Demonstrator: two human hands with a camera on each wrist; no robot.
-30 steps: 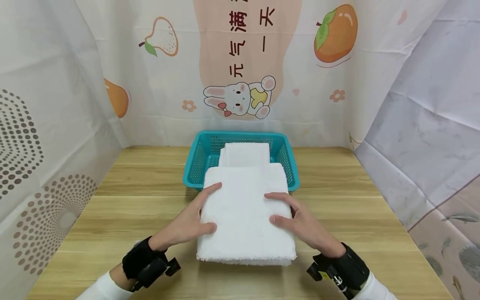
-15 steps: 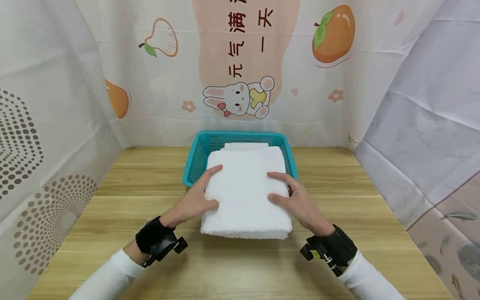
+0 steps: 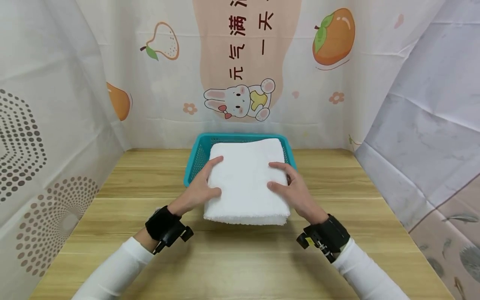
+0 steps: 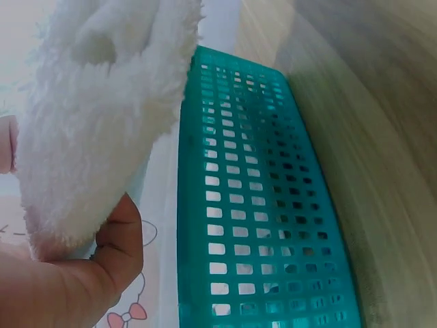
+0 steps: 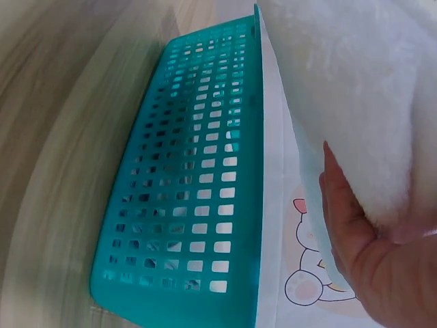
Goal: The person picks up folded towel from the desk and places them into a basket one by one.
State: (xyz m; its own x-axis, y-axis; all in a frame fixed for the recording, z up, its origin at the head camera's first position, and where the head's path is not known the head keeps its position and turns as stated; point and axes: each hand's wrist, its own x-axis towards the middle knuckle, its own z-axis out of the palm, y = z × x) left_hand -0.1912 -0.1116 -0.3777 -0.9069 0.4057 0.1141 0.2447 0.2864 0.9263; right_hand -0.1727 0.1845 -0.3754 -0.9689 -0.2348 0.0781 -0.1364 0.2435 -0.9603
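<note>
A folded white towel (image 3: pixel 245 181) is held level above the teal basket (image 3: pixel 192 164), covering most of its opening. My left hand (image 3: pixel 200 188) grips the towel's left side, thumb and index finger on top. In the left wrist view, curled fingers (image 4: pixel 119 242) show beneath its fluffy folded edge. On the opposite side my right hand (image 3: pixel 294 189) grips it likewise; the right wrist view has fingers (image 5: pixel 341 212) under the towel (image 5: pixel 355 89). The basket's contents are hidden in the head view by the towel.
The basket stands on a wooden table (image 3: pixel 240 262) at its back edge. A printed white curtain (image 3: pixel 165 91) hangs right behind it, and more cloth (image 3: pixel 420 125) hangs along both sides. Black camera straps (image 3: pixel 163 227) sit on both wrists.
Both hands have carried the folded towel forward, away from me, until it lies over the basket. A second white towel visible inside the basket earlier is now covered.
</note>
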